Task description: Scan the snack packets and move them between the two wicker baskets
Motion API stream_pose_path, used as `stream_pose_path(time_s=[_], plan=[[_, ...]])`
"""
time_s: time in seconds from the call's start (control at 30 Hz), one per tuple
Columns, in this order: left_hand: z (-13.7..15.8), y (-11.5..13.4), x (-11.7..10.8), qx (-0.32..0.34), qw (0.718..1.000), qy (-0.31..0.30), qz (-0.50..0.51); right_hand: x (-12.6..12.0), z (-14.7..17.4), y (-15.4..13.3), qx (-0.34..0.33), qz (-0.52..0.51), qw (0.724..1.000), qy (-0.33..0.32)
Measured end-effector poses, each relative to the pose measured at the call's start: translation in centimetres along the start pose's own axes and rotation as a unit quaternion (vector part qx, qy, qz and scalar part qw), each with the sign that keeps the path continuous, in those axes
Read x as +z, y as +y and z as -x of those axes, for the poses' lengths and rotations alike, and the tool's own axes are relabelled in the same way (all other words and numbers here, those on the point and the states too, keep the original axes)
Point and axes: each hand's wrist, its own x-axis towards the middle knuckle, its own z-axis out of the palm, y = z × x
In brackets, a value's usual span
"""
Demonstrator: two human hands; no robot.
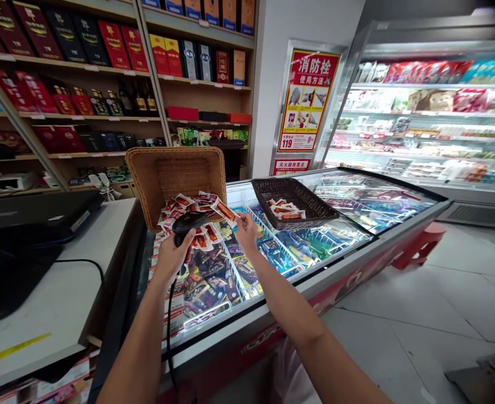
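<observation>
My left hand (172,255) is wrapped round the handle of a black barcode scanner (188,222), whose cable hangs down over the freezer's front edge. Between the fingertips of my right hand (246,229) is the end of a packaged sausage (225,211), a reddish-brown stick in a clear and white wrapper. The scanner's head points toward this sausage, a short way apart from it. Behind both hands a tan wicker basket (175,154) lies tipped toward me, with many similar packs (203,238) spilling out on the glass. Farther right, a dark brown basket (295,193) holds several wrapped sausages (287,210).
Under my hands is a glass-topped chest freezer (343,247) full of colourful packs. A white counter (83,269) with black equipment stands at left. Boxed bottles fill the shelves (83,64) behind. A red stool (419,244) and a refrigerated display (424,120) are at right.
</observation>
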Motion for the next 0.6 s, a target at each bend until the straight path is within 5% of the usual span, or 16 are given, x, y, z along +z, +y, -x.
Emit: stream_pose_path(time_s=[0.6], plan=[[0.06,0.00,0.10,0.014,1.000,0.008,-0.010,-0.06,-0.01,0.22,-0.007,-0.019,1.000,-0.017]])
